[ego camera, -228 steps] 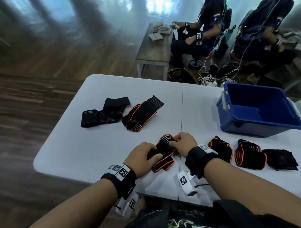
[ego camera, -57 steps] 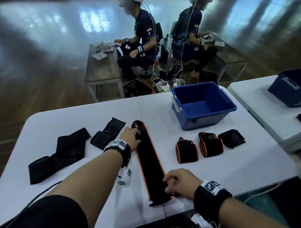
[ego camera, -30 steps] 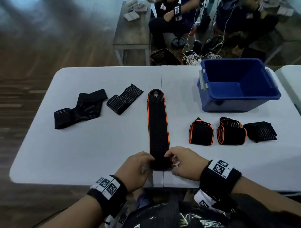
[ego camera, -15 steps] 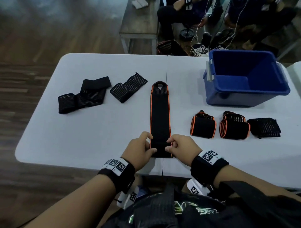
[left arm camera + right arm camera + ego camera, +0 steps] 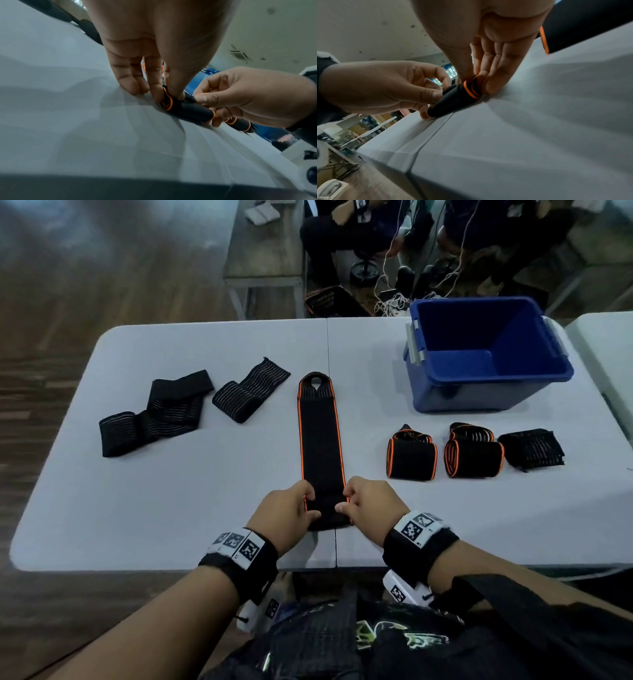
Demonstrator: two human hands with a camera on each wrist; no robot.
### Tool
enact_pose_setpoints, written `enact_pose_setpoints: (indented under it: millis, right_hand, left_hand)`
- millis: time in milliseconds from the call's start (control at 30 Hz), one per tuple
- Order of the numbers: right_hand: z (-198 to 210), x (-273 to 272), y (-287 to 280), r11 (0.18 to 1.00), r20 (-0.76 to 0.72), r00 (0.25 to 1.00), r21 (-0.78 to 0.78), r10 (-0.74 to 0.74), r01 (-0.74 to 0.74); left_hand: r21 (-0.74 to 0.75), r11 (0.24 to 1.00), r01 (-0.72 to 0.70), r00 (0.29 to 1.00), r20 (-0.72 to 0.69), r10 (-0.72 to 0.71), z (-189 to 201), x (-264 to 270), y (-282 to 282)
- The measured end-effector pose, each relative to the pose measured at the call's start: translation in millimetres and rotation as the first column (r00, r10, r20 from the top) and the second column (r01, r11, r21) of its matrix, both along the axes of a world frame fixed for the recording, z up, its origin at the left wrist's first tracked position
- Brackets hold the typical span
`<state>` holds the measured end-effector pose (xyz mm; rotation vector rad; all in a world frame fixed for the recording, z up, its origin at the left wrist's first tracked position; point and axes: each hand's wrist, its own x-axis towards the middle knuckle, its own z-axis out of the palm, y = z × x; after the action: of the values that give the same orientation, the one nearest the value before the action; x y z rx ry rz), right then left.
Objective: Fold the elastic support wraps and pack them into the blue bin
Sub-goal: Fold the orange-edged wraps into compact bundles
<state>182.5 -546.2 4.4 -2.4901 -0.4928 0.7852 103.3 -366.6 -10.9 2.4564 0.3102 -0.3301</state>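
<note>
Near end now rolled; both hands (image 5: 329, 508) pinch wrap (image 5: 320, 440).

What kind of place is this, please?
Probably a large hall set up for recording handling tasks: white folding tables, a wooden floor, and other seated people wearing wrist bands and cables at a wooden table behind.
</note>
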Motion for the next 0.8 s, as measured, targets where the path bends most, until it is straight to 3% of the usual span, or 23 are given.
enact_pose_setpoints:
  millis: [233, 467, 633, 800]
  right_hand:
    - [-4.2, -14.0, -7.0, 0.961, 0.082, 0.959, -0.075, 0.271, -0.265]
    - [-8.4, -20.0, -9.8, 0.939, 0.168, 0.927, -0.135, 0.335, -0.315]
    - [-8.6, -24.1, -8.6, 0.921, 0.175, 0.91, -0.182, 0.375, -0.345]
    - [-7.7, -21.0, -9.3, 0.934, 0.131, 0.93, -0.157, 0.343, -0.322]
  left_hand:
    - [0.072, 0.994, 0.077, 0.99, 0.116, -0.085, -13.3, -13.5, 5.9]
    - [0.164, 0.969, 0.184, 0.956, 0.2, -0.215, -14.5, -31.5, 8.7]
    - [0.183, 0.966, 0.185, 0.924, 0.303, -0.234, -17.3, -41.6, 12.3]
    - [0.17, 0.952, 0.253, 0.946, 0.162, -0.28, -18.3, -51.0, 19.1]
